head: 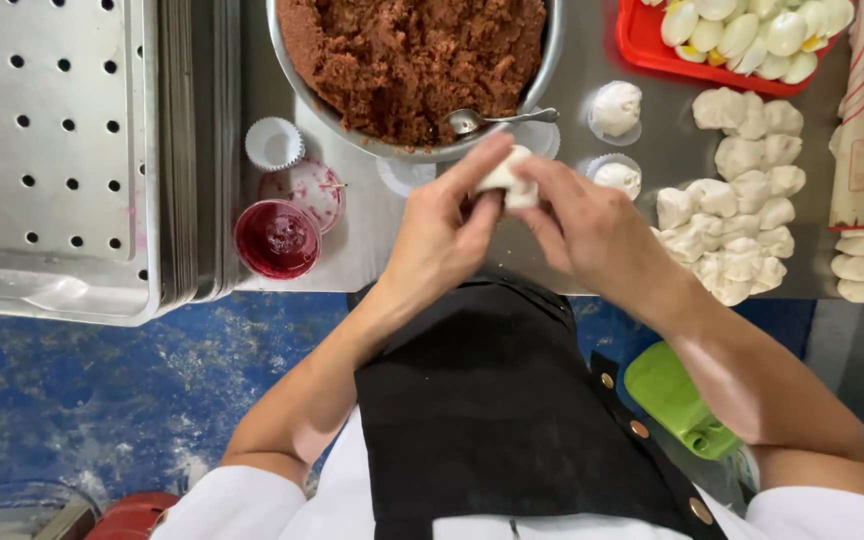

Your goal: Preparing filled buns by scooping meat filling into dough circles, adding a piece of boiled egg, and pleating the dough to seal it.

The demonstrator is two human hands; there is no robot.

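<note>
Both my hands meet over the front edge of a steel table. My left hand (444, 235) and my right hand (582, 225) pinch a small white dough ball (508, 182) between their fingertips. Just beyond it stands a big metal bowl (304, 95) of reddish-brown crumbly filling (412, 55), with a spoon (487, 120) resting on its rim. Two shaped white buns (616, 106) (617, 176) sit in paper cups to the right of the dough ball.
A heap of white dough pieces (742, 215) lies at the right, and a red tray of peeled eggs (752, 35) stands behind it. A small bowl of red liquid (277, 238) and an empty paper cup (274, 143) are at the left, beside stacked perforated metal trays (52, 150).
</note>
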